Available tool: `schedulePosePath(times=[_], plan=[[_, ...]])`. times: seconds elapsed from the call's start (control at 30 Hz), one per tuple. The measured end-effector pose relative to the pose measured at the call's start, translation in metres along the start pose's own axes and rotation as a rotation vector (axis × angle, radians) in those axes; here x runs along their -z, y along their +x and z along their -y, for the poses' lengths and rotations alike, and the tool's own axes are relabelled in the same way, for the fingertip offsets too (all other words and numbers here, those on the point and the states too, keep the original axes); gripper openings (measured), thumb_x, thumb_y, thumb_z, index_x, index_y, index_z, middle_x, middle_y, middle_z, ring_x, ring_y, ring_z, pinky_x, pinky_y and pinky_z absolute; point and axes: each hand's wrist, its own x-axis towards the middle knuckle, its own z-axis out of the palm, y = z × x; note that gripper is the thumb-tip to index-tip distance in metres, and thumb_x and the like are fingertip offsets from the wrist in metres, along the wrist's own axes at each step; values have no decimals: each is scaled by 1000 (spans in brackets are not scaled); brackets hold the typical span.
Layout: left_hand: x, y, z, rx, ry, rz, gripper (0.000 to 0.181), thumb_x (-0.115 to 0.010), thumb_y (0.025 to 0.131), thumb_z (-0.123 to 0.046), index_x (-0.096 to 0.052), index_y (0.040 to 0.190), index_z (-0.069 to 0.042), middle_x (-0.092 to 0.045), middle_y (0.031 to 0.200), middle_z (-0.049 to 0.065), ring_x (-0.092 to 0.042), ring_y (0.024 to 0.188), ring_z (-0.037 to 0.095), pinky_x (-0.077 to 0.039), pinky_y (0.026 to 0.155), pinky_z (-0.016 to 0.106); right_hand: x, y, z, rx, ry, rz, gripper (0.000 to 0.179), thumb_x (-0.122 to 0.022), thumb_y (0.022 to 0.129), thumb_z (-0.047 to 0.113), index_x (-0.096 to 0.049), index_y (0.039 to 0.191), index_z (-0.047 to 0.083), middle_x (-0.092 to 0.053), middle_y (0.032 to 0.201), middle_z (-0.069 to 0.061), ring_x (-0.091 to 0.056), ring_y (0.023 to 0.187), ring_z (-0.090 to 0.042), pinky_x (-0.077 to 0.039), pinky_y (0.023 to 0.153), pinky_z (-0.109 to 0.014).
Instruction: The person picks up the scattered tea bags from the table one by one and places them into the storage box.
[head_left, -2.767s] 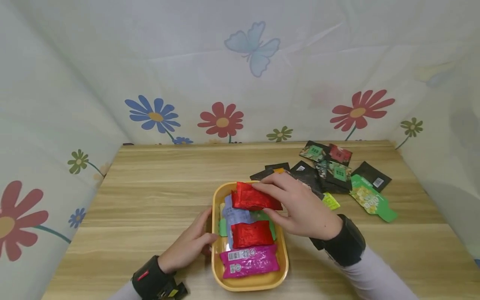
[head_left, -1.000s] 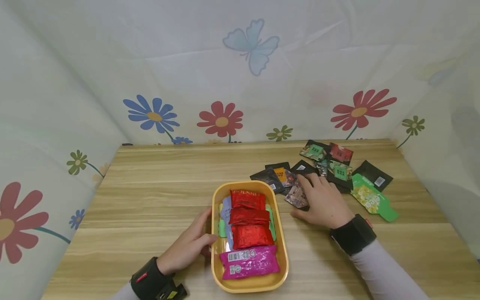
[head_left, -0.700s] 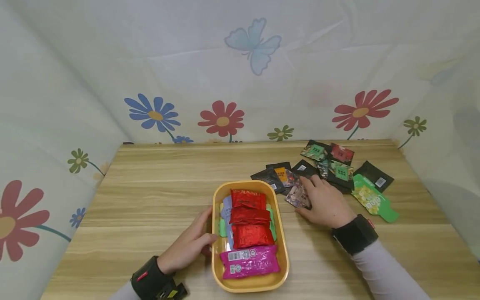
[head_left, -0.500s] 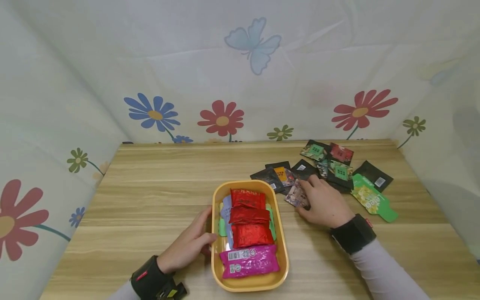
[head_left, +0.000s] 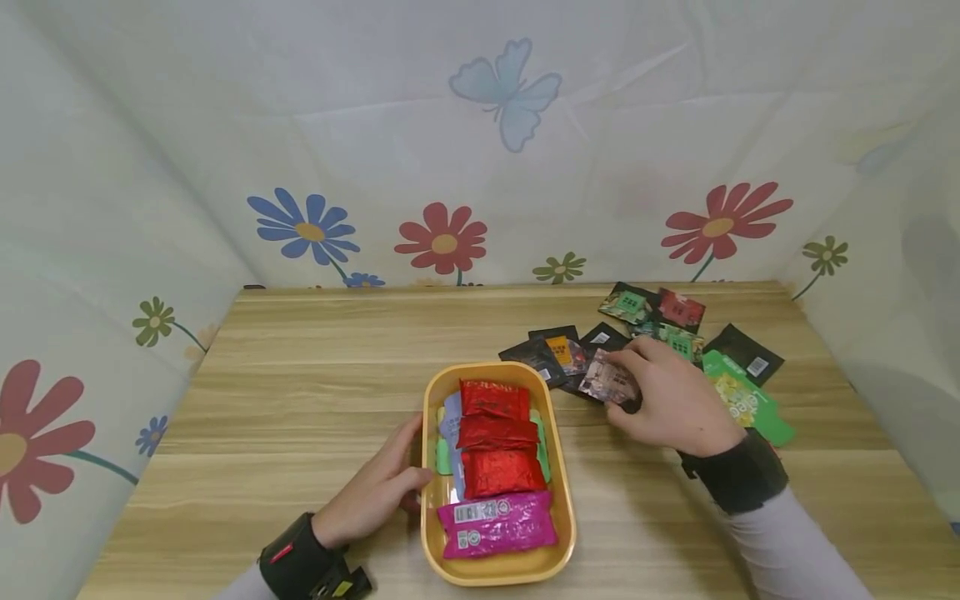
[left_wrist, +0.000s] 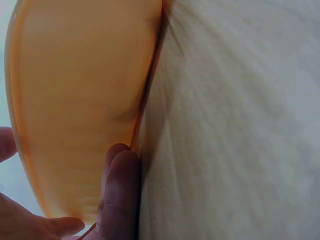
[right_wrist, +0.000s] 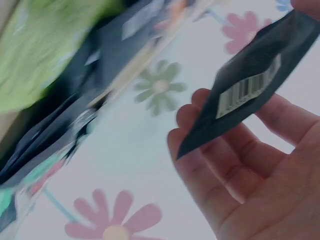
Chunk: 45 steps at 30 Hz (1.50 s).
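Note:
My right hand [head_left: 671, 400] pinches a small black sachet [head_left: 606, 382] with a brownish printed front, just above the pile. In the right wrist view the sachet's dark back [right_wrist: 250, 85] with a barcode faces the camera, fingers behind it. My left hand [head_left: 375, 496] rests against the left side of a yellow plastic tray [head_left: 567, 508]. In the left wrist view, its fairly straight fingers [left_wrist: 120, 195] touch the base of the outer wall [left_wrist: 85, 75]. Inside the tray lie red foil packets [head_left: 504, 473], a magenta packet [head_left: 498, 525], and flat blue and green packs partly covered.
Several black sachets [head_left: 532, 358] lie spread beyond the tray, with others at the back right under a green-labelled sachet [head_left: 678, 340]. A green flat pack [head_left: 750, 408] is partly behind my right hand. A flowered cloth [head_left: 337, 125] hangs behind the table.
Earlier my right hand placed a red packet in the tray and moved to the pile. Over the last half second it has lifted the printed sachet slightly, rightward. My left hand stays put.

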Motion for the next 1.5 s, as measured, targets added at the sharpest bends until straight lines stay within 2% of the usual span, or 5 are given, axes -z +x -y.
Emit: schedulePosePath(times=[0.4,0.77,0.97,1.23,1.5], plan=[[0,-1,0,3,-10,6,76,-55,95,-18,-18,161,-21,-27,155,13,-66,89,26,-59,61,41,27,-25,92,384,312,13,66,-72,78,54,-62,135,24,-51,127,13,-46,111,-1,-52,91,-29],[0,-1,0,3,8,-6,76,-55,95,-19,-18,161,-19,-29,153,15,-66,89,26,-59,62,40,31,-44,121,463,335,221,82,-60,81,70,-43,152,33,-40,147,12,-42,128,-7,-47,103,-39],[0,-1,-1,-11,4,-5,75,-55,95,-18,-19,161,-20,-32,150,16,-66,89,26,-59,62,40,27,-37,106,372,267,294,112,-56,70,85,-15,162,36,-5,167,9,-11,152,-22,-31,112,-59],[0,-2,-2,-8,-16,1,74,-54,95,-18,-19,161,-21,-30,152,16,-67,84,27,-59,60,42,7,-7,39,286,142,29,110,-68,71,73,-32,159,16,-20,165,-5,-20,150,-31,-27,114,-61],[0,-1,-2,1,-32,11,75,-54,96,-18,-18,161,-22,-27,153,16,-67,86,28,-59,61,42,-28,11,-15,96,34,45,101,-64,78,70,-40,154,9,-26,162,-14,-26,146,-40,-28,113,-62]])
